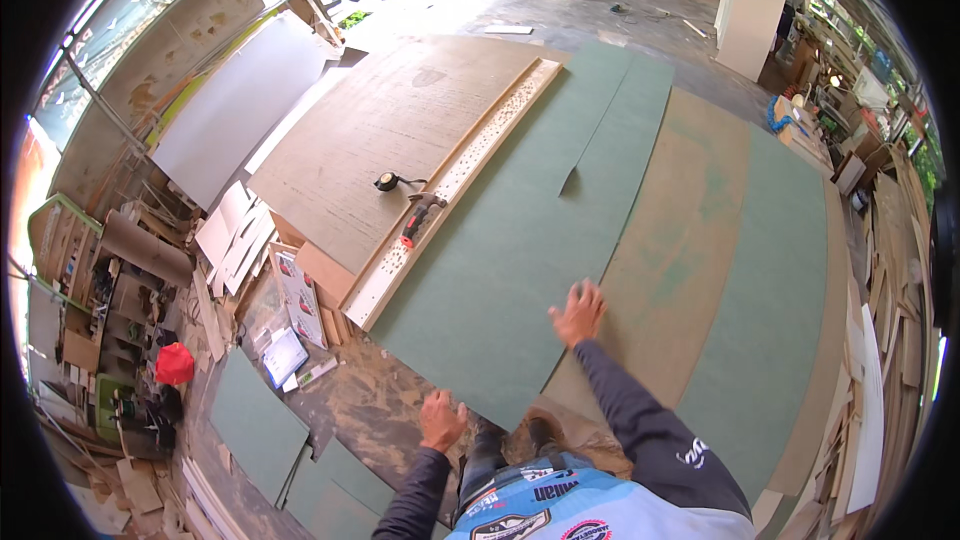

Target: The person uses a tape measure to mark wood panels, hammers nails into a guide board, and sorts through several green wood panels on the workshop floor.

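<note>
A long green sheet [480,285] lies lengthwise in front of me on a brown board. My right hand [578,314] rests on its right edge, fingers spread. At the near edge of the same sheet is my left hand [441,421], its fingertips at the border and slightly apart; what the thumb does underneath is hidden. A narrow slit runs down the sheet's far part, with a small lifted flap [569,180] at its near end. Left of the sheet lies a long, pale wooden tray [470,160] dotted with small specks. Across it rests a hammer [418,217] with a red and black grip.
A black tape measure [387,181] sits on the large brown board [345,155] at left. Another green strip [770,270] lies to the right. Green offcuts [255,420] and a white-and-blue pad [285,356] are low at left. Stacked wood strips [890,310] line the right side.
</note>
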Motion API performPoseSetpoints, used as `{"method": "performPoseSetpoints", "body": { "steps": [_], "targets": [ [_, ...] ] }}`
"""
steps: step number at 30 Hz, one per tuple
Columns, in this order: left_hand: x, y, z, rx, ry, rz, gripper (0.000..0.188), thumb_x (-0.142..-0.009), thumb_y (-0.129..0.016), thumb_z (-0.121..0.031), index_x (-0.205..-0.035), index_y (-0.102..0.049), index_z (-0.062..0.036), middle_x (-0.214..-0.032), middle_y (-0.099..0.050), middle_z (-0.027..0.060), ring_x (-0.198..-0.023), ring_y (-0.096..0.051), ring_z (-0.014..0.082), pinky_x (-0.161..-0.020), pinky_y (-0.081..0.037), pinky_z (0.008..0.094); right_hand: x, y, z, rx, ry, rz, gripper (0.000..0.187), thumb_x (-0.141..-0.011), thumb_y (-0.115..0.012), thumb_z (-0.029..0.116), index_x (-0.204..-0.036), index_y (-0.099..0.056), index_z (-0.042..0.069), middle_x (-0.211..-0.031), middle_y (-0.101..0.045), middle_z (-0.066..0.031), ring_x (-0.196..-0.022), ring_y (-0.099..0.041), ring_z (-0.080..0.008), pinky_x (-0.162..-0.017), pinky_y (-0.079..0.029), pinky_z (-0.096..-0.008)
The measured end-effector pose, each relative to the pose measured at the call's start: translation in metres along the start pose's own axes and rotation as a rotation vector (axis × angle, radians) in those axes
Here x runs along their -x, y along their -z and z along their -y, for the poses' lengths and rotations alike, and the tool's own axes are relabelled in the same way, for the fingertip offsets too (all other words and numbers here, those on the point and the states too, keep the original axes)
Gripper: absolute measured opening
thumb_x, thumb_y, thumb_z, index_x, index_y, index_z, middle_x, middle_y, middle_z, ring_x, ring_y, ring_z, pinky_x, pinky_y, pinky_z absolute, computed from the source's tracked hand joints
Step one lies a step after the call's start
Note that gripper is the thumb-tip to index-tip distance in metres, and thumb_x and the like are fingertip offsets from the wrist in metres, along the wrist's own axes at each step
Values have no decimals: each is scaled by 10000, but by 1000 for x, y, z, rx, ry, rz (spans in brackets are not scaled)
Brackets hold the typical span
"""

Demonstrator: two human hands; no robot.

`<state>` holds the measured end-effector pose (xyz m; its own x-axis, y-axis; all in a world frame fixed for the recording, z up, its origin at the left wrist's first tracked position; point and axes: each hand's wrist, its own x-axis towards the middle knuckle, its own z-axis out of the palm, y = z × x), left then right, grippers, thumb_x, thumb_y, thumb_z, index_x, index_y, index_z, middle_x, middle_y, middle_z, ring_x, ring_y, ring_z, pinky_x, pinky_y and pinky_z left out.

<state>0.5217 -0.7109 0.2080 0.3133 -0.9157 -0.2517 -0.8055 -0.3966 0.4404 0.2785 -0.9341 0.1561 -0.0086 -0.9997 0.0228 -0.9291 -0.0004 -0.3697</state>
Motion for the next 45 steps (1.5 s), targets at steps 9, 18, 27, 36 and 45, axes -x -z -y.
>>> {"method": "performPoseSetpoints", "body": {
  "steps": [9, 18, 27, 36, 45],
  "targets": [
    [-119, 71, 51, -556, -760, 358, 992, -703, -765, -433, -1495, -202, -233, -1551, -78, 183, -1425, -93, 403, -1115, -204, 554, 181, 42, 72, 92, 558, 307, 830, -741, -666, 527, -1340, -444, -3, -1450, -306, -250, -1344, -281, -376, -1061, -284, -480],
    [-155, 80, 72, -531, -939, 375, 935, -751, -676, -561, -1490, -220, -214, -1539, -155, 174, -1410, -135, 420, -1078, -251, 593, 176, 43, 80, 195, 482, 378, 803, -730, -706, 441, -1350, -433, 10, -1473, -294, -228, -1374, -260, -360, -1091, -269, -454],
    [-209, 76, 65, -375, -1037, 362, 835, -824, -627, -498, -1483, -236, -165, -1530, -185, 174, -1402, -189, 399, -1090, -269, 542, 139, 33, 67, 196, 391, 396, 848, -719, -727, 416, -1390, -378, 32, -1523, -211, -195, -1416, -189, -333, -1122, -234, -447],
    [-245, 68, 31, -477, -1037, 316, 812, -828, -618, -481, -1477, -249, -160, -1532, -187, 165, -1403, -191, 393, -1078, -271, 569, 95, 35, 37, 151, 438, 374, 841, -784, -647, 463, -1430, -316, 39, -1543, -145, -186, -1432, -126, -334, -1148, -181, -450],
    [-288, 64, -12, -427, -995, 346, 834, -797, -641, -510, -1471, -271, -188, -1540, -182, 146, -1409, -177, 385, -1084, -268, 565, 40, 34, 12, 153, 445, 361, 841, -774, -669, 454, -1427, -335, 43, -1542, -148, -193, -1431, -137, -333, -1156, -171, -432]
  ]
}}
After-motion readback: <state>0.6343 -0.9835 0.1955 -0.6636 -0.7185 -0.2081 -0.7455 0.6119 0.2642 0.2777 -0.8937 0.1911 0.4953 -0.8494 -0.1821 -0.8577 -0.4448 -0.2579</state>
